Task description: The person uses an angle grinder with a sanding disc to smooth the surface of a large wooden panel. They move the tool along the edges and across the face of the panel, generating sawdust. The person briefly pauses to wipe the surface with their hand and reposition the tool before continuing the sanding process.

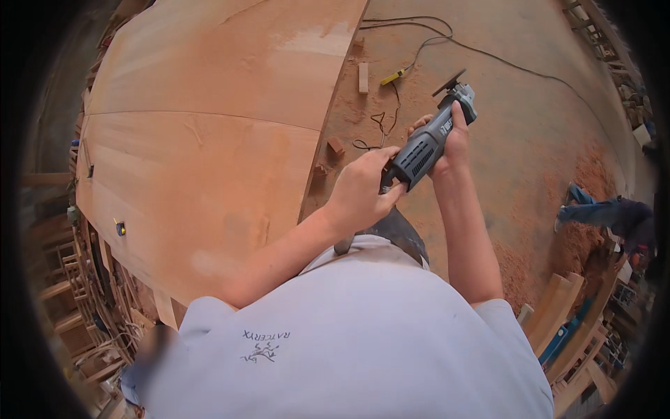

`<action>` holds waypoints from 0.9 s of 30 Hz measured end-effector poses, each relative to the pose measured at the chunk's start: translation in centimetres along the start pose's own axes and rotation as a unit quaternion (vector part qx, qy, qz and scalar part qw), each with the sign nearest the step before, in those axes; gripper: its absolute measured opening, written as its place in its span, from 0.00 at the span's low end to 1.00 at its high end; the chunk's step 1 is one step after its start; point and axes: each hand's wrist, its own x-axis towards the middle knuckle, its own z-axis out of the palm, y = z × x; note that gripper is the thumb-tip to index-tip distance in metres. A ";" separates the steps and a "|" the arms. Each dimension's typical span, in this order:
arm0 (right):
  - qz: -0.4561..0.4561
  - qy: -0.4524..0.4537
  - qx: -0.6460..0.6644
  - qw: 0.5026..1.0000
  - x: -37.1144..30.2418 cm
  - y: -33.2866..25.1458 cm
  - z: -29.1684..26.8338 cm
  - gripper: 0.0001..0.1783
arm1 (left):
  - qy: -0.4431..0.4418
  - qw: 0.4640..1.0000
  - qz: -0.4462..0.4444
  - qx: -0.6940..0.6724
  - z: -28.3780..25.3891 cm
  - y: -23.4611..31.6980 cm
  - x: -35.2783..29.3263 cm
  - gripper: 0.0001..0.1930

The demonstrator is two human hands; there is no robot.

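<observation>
An angle grinder (424, 148) with a dark grey body is held up in front of me, its round disc (449, 82) tilted at the far end. My left hand (363, 183) is closed round the rear end of the tool, near where its cord would leave; that spot is partly hidden. Farther forward, my right hand (453, 140) grips the body from the right side, the thumb lying along it toward the head. To the left of both hands is a large wooden panel (209, 167) dusted with reddish sawdust, with a seam across it.
A yellow power strip (393, 77) and a black cable (516, 65) lie on the floor beyond the panel's right edge, near a small wood block (363, 77). A tape measure (121, 228) rests on the panel. Another person (614, 213) is at the right, by sawdust heaps (593, 174) and boards (551, 311).
</observation>
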 end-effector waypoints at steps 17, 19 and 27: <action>0.004 -0.041 0.000 0.999 3.2 -5.2 -6.7 0.37 | 0.084 0.935 0.256 0.232 6.2 -0.1 3.2 0.30; 0.023 -0.027 0.015 0.999 4.0 -8.2 -8.8 0.39 | 0.087 0.934 0.256 0.233 9.3 1.1 4.9 0.30; 0.002 -0.052 0.038 0.998 7.0 -21.5 -14.6 0.39 | 0.037 0.987 0.114 0.108 16.7 3.9 11.6 0.25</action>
